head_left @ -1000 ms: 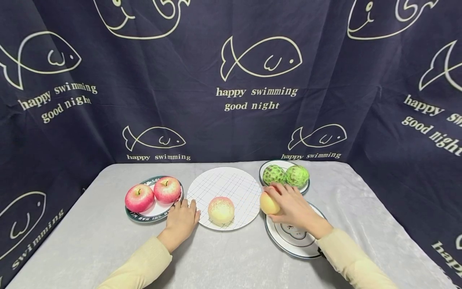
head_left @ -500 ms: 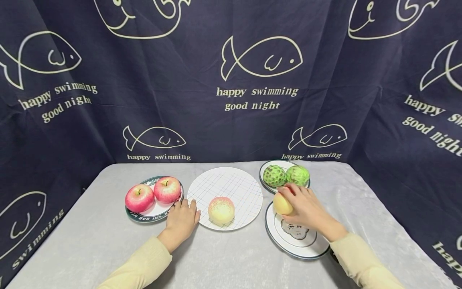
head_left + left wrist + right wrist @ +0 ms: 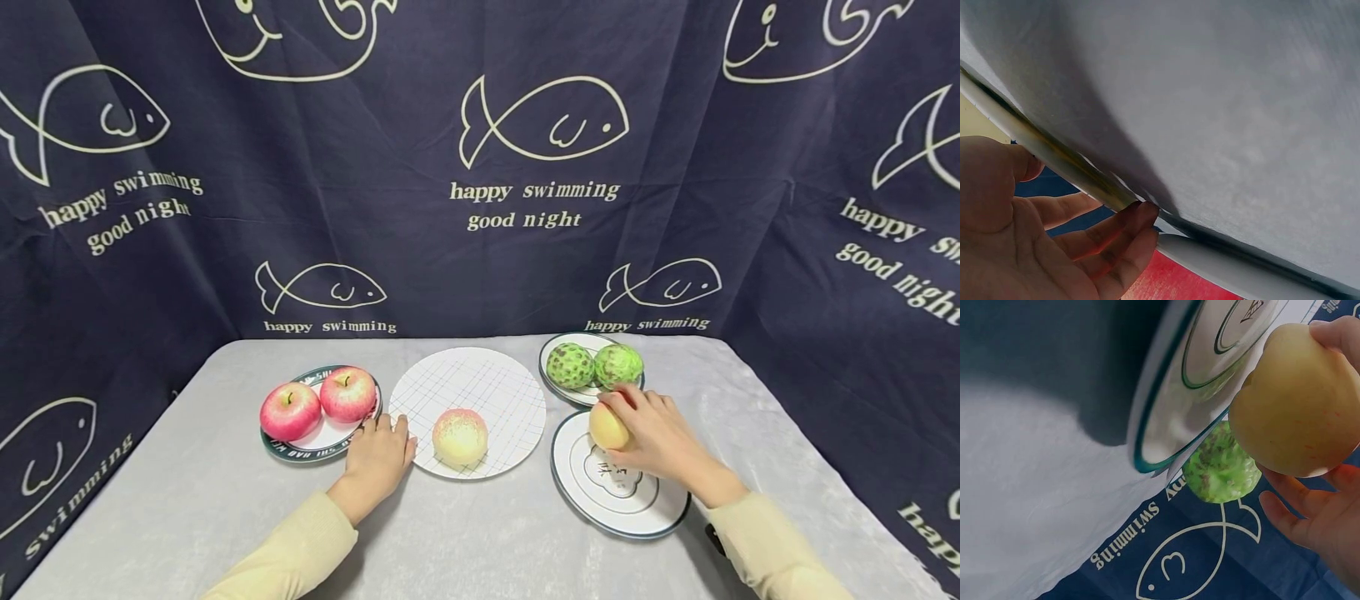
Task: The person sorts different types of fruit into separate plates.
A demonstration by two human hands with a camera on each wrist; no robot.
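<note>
My right hand [image 3: 660, 437] grips a yellow peach [image 3: 608, 427] with a reddish top. It holds the fruit over the far part of a round white plate [image 3: 630, 521] with a dark rim and a printed centre. In the right wrist view the peach [image 3: 1294, 406] shows between thumb and fingers, apart from the plate. My left hand [image 3: 380, 454] lies with relaxed fingers between the apple plate and a white checked plate [image 3: 465, 379], fingertips right at the rims. A second peach [image 3: 460, 437] sits on the checked plate near its front.
Two red apples [image 3: 289, 410] lie on an oval plate with a dark green rim [image 3: 300, 455] at the left. Two green custard apples [image 3: 570, 365] fill a small plate [image 3: 552, 346] at the back right. A dark blue fish-print curtain [image 3: 420, 250] encloses the grey cloth-covered table [image 3: 465, 542].
My right hand has carried the peach rightward from the checked plate's right edge to over the dark-rimmed plate. The left hand has stayed in place.
</note>
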